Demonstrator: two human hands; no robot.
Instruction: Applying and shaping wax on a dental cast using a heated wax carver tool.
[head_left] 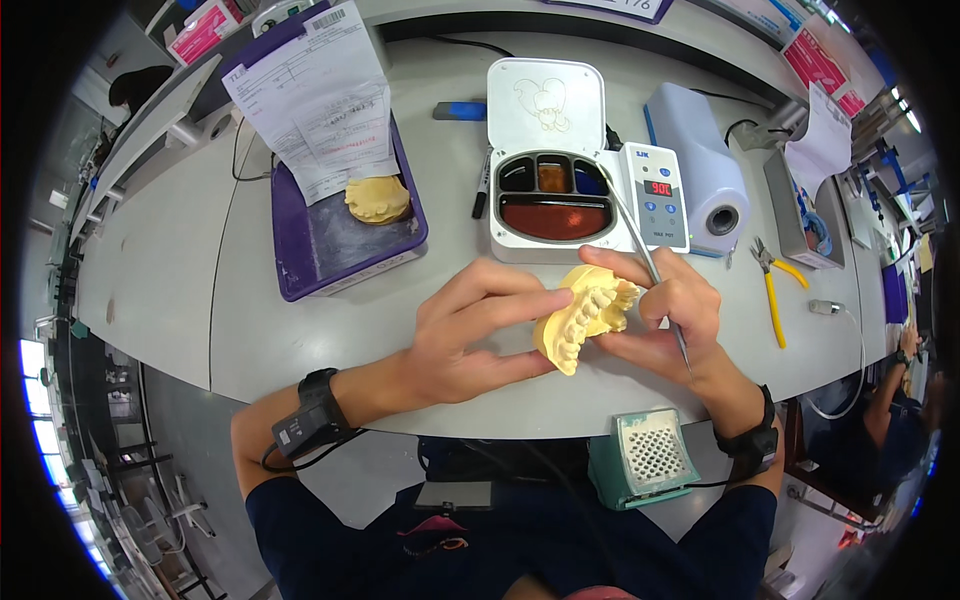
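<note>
Both hands are closed above the tabletop (300,330): the yellow dental cast (585,318) is gripped by the left hand (470,335), a thin metal instrument (655,275) by the right hand (665,315); the cast is best kept braced steady.

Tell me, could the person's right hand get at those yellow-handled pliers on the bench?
Probably yes: the yellow-handled pliers lie just beyond the right hand with bare bench between, but that hand holds a thin metal tool.
</note>
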